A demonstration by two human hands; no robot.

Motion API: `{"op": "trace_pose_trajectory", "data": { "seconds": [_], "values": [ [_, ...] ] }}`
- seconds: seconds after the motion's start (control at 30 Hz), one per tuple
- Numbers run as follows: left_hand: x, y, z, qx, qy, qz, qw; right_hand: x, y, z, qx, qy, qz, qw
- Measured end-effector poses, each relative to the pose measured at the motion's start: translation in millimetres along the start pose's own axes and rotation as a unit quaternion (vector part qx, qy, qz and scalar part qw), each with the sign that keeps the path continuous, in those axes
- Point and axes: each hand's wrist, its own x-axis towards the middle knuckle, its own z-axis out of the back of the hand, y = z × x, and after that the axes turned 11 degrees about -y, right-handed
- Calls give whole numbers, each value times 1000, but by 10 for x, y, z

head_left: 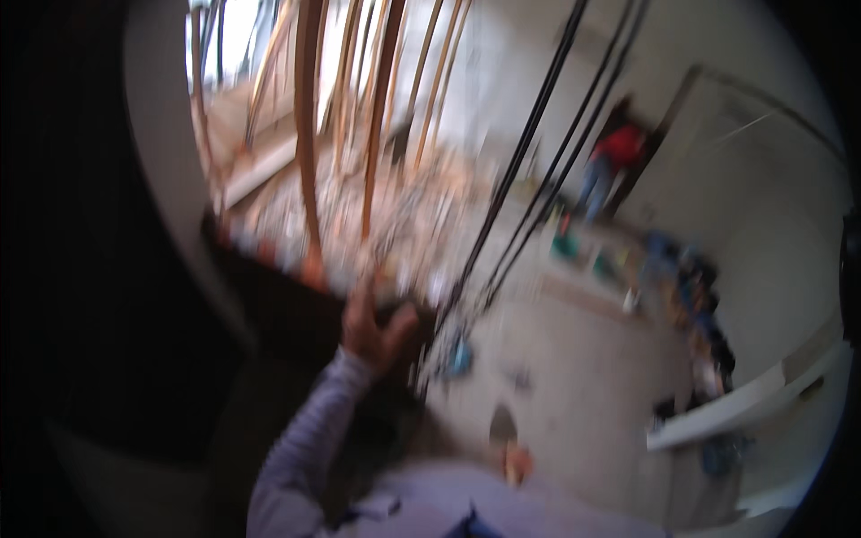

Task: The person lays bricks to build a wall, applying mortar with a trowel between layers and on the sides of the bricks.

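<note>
My left hand [373, 336] spreads wide at the dark ledge's edge [269, 289]; my right hand [518, 464] seemingly grips a trowel [502, 424]. Rubble [408, 211] lies heaped, progress unclear.

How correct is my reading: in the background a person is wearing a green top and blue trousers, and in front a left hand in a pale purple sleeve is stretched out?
One detail is wrong: the top of the person in the background is red, not green, as the head view shows. The blue trousers and the left hand stretched out in its pale purple sleeve stand as you said.
</note>
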Motion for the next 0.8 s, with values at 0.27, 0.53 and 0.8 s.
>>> {"op": "trace_pose_trajectory", "data": {
  "seconds": [0.27,0.53,0.8],
  "values": [
    [-3117,720,1878,125,200,590,772,-710,709,261,53,226,93,968],
    [-3729,787,2177,291,492,617,541,-385,2521,497,200,161,203,945],
    [-2701,1805,2030,323,569,533,537,-119,2996,-71,210,0,136,968]
  ]
}}
